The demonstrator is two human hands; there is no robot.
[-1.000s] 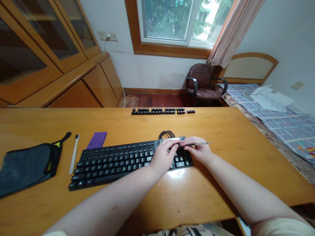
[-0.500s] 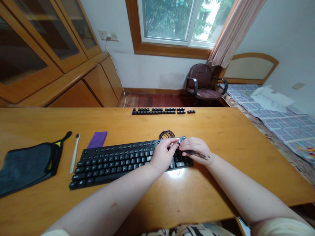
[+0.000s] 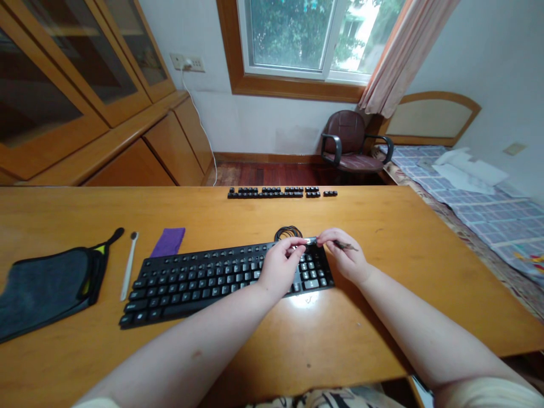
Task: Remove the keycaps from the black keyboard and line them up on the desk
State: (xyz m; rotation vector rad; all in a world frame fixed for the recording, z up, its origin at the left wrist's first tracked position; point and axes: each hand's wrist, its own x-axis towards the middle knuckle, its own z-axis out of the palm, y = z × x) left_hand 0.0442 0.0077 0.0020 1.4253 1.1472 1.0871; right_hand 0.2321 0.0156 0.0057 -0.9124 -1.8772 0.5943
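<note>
A black keyboard (image 3: 199, 283) lies across the table in front of me, its top row of keys stripped of caps. My left hand (image 3: 281, 263) is over its right part, thumb and forefinger pinched together near the upper edge. Whatever lies between those fingertips is too small to make out. My right hand (image 3: 343, 255) is closed at the keyboard's top right corner, fingertips close to the left ones. Tucked in it is a thin dark tool with wire-like prongs, seemingly a keycap puller (image 3: 345, 245). Removed keycaps (image 3: 272, 194) stand in two rows along the table's far edge.
A coiled black cable (image 3: 288, 231) sits behind the keyboard. To the left are a purple cloth (image 3: 169, 242), a white toothbrush (image 3: 129, 266) and a dark grey pouch-like cloth item (image 3: 46, 289). Beyond the wooden table (image 3: 382, 317) stands a chair (image 3: 348, 139).
My right hand has shifted up and slightly back from the number keys, uncovering them. The puller in it has tilted and moved upward. My left hand has barely moved.
</note>
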